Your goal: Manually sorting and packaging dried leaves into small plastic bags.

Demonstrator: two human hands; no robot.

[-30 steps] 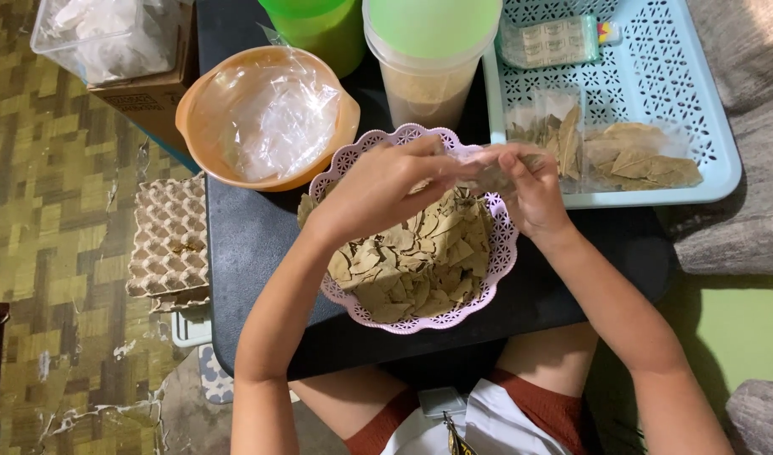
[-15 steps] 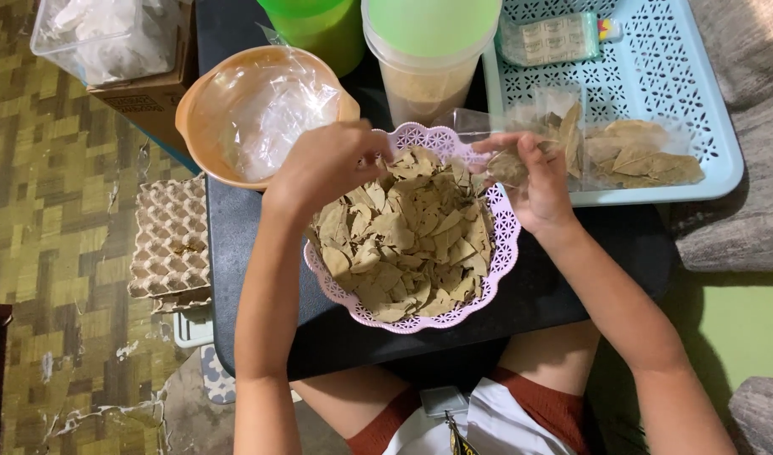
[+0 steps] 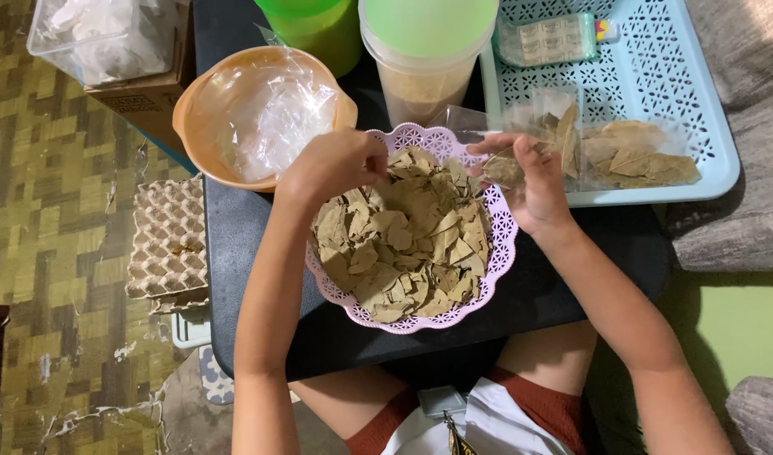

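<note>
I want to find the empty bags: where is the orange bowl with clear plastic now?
In the head view the orange bowl sits on the dark table at upper left, just beyond the left hand, beside the pink basket of dried leaves.

Dry matt leaves [image 3: 407, 244]; glossy plastic lilac basket [image 3: 503, 253]; clear bag [image 3: 521, 135].

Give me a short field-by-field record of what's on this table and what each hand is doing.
Surface: dark table
Centre: pink lacy basket heaped with dried leaves
Left hand: over the basket's far edge, fingers curled down at the leaves
Right hand: holds a small clear bag with leaves inside
Left of basket: orange bowl with clear plastic bags
Right: blue tray with filled leaf packets
Far side: two green-lidded tubs
</note>
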